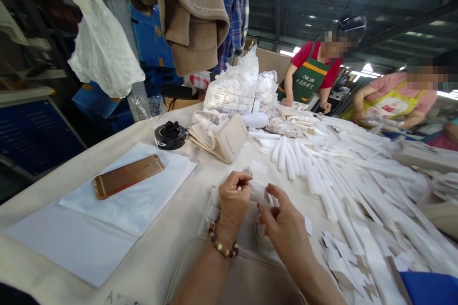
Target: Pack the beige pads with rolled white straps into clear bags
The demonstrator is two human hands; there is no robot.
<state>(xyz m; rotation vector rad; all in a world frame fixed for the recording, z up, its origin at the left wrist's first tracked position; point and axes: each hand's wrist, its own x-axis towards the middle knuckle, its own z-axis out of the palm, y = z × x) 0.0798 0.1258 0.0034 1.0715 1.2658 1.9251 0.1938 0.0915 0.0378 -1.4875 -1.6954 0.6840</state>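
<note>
My left hand [234, 202], with a bead bracelet at the wrist, is curled closed and pinches a small white paper piece [257, 189] just above the table. My right hand [286, 226] is beside it, fingers bent and partly apart, its fingertips touching the same white piece. Under the right hand a roll of tape [261, 236] shows in part. Several rolled white paper tubes [296, 157] lie in a row just beyond the hands.
A gold phone [129, 176] lies on plastic sheets [118, 205] at the left. A black round object [171, 134], beige cloth pieces [222, 136] and bags of white parts [234, 88] stand behind. Paper scraps [343, 257] lie right. Two people in aprons [311, 76] work across the table.
</note>
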